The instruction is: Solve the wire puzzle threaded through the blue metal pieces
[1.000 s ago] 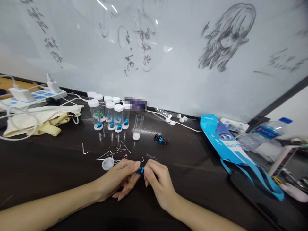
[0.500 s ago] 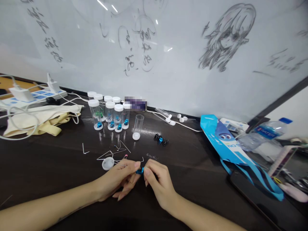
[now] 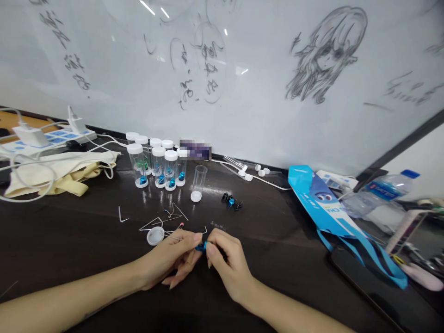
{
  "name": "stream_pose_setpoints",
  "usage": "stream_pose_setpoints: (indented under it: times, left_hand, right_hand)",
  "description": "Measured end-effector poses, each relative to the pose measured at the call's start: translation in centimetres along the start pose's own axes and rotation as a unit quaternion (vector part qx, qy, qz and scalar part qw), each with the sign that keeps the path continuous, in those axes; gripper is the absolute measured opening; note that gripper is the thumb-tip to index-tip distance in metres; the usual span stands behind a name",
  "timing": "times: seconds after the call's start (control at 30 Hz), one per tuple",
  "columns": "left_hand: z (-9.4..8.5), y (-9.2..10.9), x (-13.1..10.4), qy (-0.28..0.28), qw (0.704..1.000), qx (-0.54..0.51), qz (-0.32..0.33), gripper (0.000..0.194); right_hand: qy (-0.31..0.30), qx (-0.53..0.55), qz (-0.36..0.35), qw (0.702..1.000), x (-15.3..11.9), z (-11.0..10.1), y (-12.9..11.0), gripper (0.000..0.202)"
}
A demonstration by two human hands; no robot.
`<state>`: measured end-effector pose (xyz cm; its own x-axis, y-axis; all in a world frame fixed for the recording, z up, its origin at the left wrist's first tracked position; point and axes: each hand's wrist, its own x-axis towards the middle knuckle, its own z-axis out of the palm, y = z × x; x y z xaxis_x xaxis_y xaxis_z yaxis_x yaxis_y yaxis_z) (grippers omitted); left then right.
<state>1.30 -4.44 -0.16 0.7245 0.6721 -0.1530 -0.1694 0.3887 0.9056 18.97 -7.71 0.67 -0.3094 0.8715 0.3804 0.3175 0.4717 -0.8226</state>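
Observation:
Between my two hands is a small shiny blue metal part [image 3: 200,248], partly covered by fingers. My left hand [image 3: 180,254] pinches its left end with thumb and forefinger. The fingertips of my right hand [image 3: 227,259] close on its right end. A thin bent metal end [image 3: 205,230] shows just above the left thumb; whether it is held or lies on the table I cannot tell. Left of the hands, a round white cap [image 3: 156,236] holds tiny pieces. Several hex keys [image 3: 156,223] lie around it, and one more L-shaped key [image 3: 121,215] is farther left.
Several capped clear tubes [image 3: 171,171] with blue parts stand at the back. An uncapped tube [image 3: 199,182] is beside them, and small black and blue parts [image 3: 231,201] lie right of it. A blue bag [image 3: 322,199], phone [image 3: 378,286] and bottle [image 3: 385,189] occupy the right; cloth [image 3: 62,175] lies left.
My right hand has shifted very slightly at the blue part. My left hand keeps the same grip, and the things on the table stay in place.

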Motion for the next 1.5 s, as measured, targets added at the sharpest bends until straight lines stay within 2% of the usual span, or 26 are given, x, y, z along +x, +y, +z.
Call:
stream_pose_setpoints:
  times: [0.17, 0.3, 0.43, 0.7, 0.97, 1.17, 1.27, 1.5]
  left_hand:
    - [0.09, 0.06, -0.04, -0.007, 1.0, 0.009, 0.003, 0.055]
    - [-0.08, -0.05, 0.06, 0.005, 1.0, 0.001, -0.001, 0.054]
    - [-0.22, -0.17, 0.11, 0.002, 1.0, -0.011, -0.001, 0.053]
    - [0.02, -0.05, 0.01, -0.008, 1.0, 0.01, 0.002, 0.055]
    - [-0.31, -0.28, 0.17, 0.005, 1.0, -0.006, -0.002, 0.053]
    - [-0.03, 0.04, -0.01, -0.009, 1.0, 0.006, -0.001, 0.055]
    - [0.06, 0.09, -0.02, -0.009, 1.0, 0.009, 0.004, 0.056]
    - [-0.3, -0.18, 0.14, 0.01, 1.0, -0.004, -0.006, 0.053]
  right_hand:
    - [-0.01, 0.013, 0.011, 1.0, 0.06, 0.0, 0.18, 0.046]
    - [0.016, -0.006, 0.005, 1.0, 0.12, 0.04, -0.04, 0.032]
    - [0.018, -0.008, -0.006, 1.0, 0.12, 0.06, -0.15, 0.021]
    - [-0.003, 0.012, 0.008, 1.0, 0.1, 0.08, 0.14, 0.045]
    - [0.021, -0.002, -0.005, 1.0, -0.08, 0.11, -0.2, 0.014]
    - [0.008, 0.003, 0.0, 1.0, 0.1, -0.02, 0.01, 0.04]
    - [0.007, 0.007, 0.007, 1.0, 0.08, 0.01, 0.02, 0.044]
    - [0.032, 0.004, 0.0, 0.999, -0.07, 0.24, -0.06, 0.014]
